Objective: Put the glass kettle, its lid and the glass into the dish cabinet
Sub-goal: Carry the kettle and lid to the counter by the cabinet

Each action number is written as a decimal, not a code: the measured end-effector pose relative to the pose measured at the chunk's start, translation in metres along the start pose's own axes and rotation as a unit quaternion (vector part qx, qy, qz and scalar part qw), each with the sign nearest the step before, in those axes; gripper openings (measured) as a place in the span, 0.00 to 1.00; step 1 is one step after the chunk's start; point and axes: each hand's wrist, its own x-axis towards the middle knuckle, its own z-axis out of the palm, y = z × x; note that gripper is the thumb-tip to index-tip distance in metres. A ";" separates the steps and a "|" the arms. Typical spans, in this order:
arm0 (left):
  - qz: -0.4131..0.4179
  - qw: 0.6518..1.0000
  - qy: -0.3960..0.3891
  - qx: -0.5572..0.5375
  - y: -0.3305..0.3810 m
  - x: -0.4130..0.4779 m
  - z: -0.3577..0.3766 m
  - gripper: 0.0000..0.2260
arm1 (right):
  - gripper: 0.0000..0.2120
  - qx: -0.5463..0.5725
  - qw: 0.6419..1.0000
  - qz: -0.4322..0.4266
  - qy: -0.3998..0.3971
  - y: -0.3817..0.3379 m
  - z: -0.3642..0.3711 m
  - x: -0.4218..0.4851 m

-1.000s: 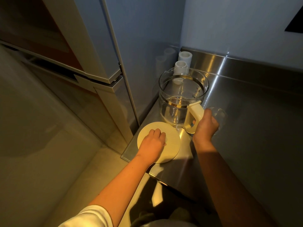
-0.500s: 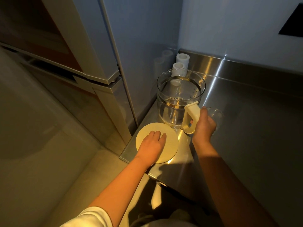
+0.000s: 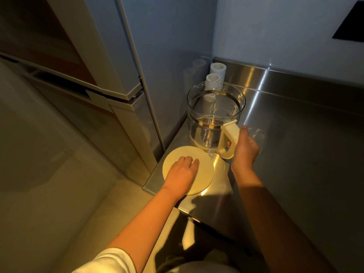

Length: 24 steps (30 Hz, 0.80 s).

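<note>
The counter (image 3: 305, 154) was brushed, glossy steel. The kettle (image 3: 212, 115) was clear smooth glass, its handle (image 3: 229, 134) cream plastic; the lid (image 3: 205, 174) beside the kettle looked matt.

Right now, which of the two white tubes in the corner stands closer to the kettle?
The front tube, partly hidden behind the kettle rim; the other tube stands behind it, nearer the corner.
</note>
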 end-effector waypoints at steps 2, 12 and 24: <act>-0.003 1.000 -0.001 0.004 0.000 0.001 0.000 0.26 | 0.12 -0.008 1.000 -0.003 0.000 0.000 -0.001 -0.001; -0.020 0.998 0.034 -0.057 0.006 -0.001 -0.012 0.21 | 0.13 -0.063 0.995 -0.070 -0.036 0.007 -0.012 0.000; -0.043 0.994 0.102 -0.022 0.026 0.004 -0.047 0.21 | 0.19 -0.276 0.914 -0.283 -0.095 -0.008 -0.041 -0.012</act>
